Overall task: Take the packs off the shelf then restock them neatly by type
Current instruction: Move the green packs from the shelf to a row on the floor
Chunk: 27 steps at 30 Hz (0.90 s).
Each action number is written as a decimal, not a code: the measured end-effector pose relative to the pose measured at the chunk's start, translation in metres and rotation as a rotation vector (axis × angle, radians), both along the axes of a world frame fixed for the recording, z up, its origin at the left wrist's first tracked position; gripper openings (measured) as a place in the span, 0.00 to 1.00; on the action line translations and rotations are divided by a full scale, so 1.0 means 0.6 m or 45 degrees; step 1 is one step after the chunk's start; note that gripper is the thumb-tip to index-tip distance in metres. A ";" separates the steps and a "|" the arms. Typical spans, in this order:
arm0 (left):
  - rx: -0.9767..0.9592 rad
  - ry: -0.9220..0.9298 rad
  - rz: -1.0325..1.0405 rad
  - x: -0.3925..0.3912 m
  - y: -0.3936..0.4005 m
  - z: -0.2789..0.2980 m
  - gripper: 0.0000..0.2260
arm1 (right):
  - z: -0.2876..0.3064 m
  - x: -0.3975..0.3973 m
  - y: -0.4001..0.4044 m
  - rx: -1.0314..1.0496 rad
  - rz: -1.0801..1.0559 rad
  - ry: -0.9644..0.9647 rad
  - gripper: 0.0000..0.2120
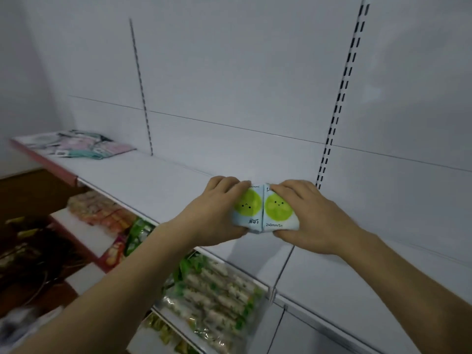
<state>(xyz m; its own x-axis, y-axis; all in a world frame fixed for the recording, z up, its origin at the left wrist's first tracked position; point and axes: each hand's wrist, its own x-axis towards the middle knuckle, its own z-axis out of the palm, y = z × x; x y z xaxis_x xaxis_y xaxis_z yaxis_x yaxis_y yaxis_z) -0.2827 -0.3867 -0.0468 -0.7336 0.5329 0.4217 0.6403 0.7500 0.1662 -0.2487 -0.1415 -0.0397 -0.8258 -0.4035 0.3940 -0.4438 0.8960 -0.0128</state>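
Two small pale-blue packs with green smiling circles sit side by side on the white shelf, touching along one edge. My left hand grips the left pack, fingers over its top and thumb under its near edge. My right hand grips the right pack the same way. The left pack's print is upside down; the right pack reads "240mm/5". A loose heap of pink, white and teal packs lies at the shelf's far left end.
White back panel with slotted uprights stands behind the shelf. Lower shelves hold bagged snacks: green and white bags below my arms, orange and pink bags further left. A brown floor shows at the left.
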 end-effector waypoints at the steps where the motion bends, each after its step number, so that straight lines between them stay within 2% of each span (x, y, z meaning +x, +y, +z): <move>1: 0.001 0.005 0.053 0.009 -0.023 0.003 0.43 | 0.000 -0.008 -0.022 0.009 0.038 0.005 0.43; 8: -0.056 0.023 0.367 0.075 -0.213 0.011 0.44 | 0.007 -0.044 -0.216 0.044 0.332 0.045 0.43; 17: -0.103 -0.072 0.754 0.190 -0.497 0.000 0.46 | 0.010 -0.033 -0.540 0.107 0.660 0.027 0.44; 27: -0.095 -0.204 1.085 0.299 -0.749 -0.078 0.45 | -0.079 -0.008 -0.853 0.138 0.956 -0.082 0.43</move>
